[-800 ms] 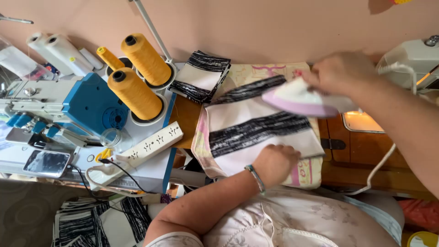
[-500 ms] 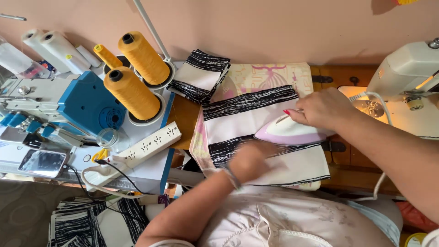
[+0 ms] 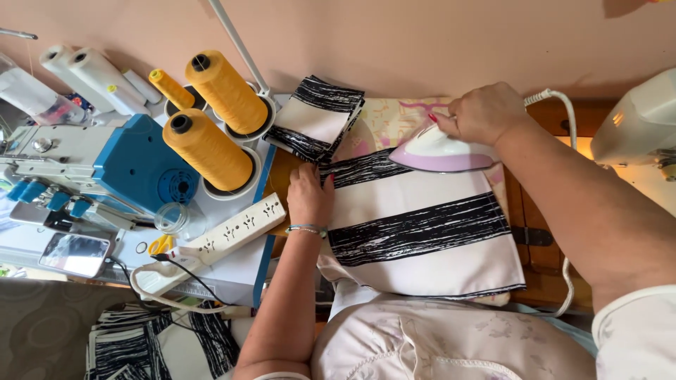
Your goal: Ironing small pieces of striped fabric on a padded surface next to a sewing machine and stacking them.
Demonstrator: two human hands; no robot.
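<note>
Head view looks straight down on a sewing surface (image 3: 278, 176) where a white cloth with black brushed stripes (image 3: 422, 232) lies spread flat over a patterned pressing pad (image 3: 394, 119). The right hand (image 3: 486, 112) is closed around the handle of a white and lilac clothes iron (image 3: 440, 151), which rests sole down on the far edge of the striped cloth. The left hand (image 3: 310, 197) lies open, palm down, fingers pressing the cloth's left corner; a thin bracelet (image 3: 306, 229) circles its wrist. Just beyond that hand sits a folded stack of the same striped fabric (image 3: 317, 119). To the left stand three large yellow thread cones (image 3: 211, 148) beside a blue and white overlock machine (image 3: 105, 165), with a white power strip (image 3: 236, 229) lying near the left forearm.
</note>
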